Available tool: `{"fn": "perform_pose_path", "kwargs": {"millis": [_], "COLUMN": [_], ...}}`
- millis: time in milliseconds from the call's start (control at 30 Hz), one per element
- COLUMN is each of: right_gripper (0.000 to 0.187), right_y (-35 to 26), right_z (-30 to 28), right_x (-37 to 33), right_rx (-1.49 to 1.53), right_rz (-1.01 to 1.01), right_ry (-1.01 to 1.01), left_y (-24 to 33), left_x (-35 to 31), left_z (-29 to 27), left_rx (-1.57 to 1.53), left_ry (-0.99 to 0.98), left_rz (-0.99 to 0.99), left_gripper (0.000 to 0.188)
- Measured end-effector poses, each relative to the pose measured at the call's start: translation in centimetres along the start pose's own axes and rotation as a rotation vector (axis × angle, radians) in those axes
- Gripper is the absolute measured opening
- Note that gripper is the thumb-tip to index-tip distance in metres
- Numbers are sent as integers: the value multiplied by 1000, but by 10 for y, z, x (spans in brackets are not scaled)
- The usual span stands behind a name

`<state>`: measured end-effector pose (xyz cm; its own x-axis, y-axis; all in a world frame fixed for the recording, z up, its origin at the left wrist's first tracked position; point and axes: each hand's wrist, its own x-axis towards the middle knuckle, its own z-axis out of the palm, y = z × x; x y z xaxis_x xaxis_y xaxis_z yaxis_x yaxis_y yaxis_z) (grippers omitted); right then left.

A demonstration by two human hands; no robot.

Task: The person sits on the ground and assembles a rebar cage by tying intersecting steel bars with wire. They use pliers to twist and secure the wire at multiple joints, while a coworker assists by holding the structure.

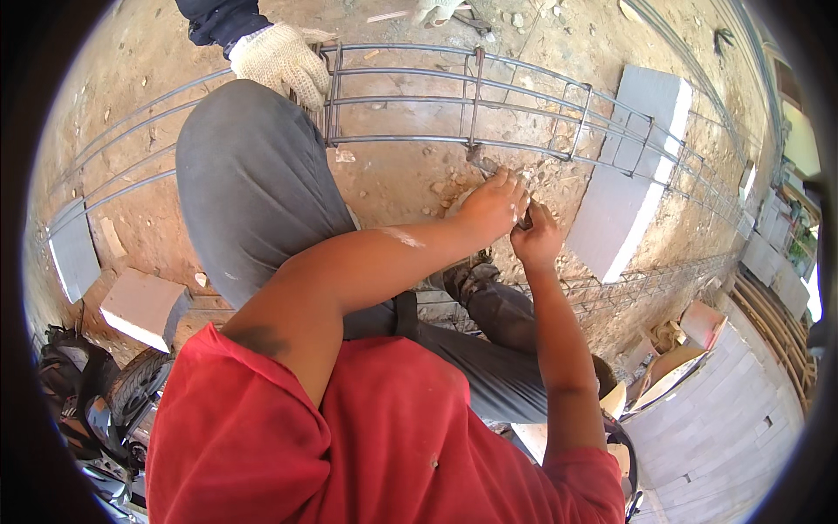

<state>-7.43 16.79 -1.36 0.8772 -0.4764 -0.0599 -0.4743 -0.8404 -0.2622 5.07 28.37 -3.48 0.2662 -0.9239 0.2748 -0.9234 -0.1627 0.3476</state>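
Note:
A long rebar cage (pixel 401 100) of thin steel bars and stirrups stretches across in front of me. Both my hands meet below its near bar, by a stirrup (pixel 477 96). My left hand (pixel 496 206) is closed around a dark metal tool (pixel 485 163), whose tip points up at the joint of stirrup and bar. Close beside it, to the right, my right hand (pixel 538 236) is closed on the tool's dark rear end. Fingers cover most of the tool, so its exact kind is unclear.
Another person's gloved hand (pixel 281 63) rests on the cage at the upper left; a second pale glove (pixel 435 10) shows at the top edge. Grey blocks (pixel 624 166) (pixel 144 306) prop the cage or lie nearby. Below runs another cage (pixel 611 293). A motorcycle (pixel 109 393) stands lower left.

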Motion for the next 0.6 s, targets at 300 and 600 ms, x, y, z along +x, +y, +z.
{"fn": "perform_pose_path", "kwargs": {"millis": [300,600], "right_gripper": [17,24], "right_y": [-17,-30], "right_z": [-19,-48], "right_x": [-3,12], "right_rx": [298,1483], "right_rz": [411,1028], "right_ry": [-508,-1227], "left_y": [-3,-23], "left_x": [-10,-19], "left_z": [-21,-6], "left_rx": [-187,-290], "left_ry": [-175,216], "left_rz": [94,317], "left_gripper": [27,19]}}
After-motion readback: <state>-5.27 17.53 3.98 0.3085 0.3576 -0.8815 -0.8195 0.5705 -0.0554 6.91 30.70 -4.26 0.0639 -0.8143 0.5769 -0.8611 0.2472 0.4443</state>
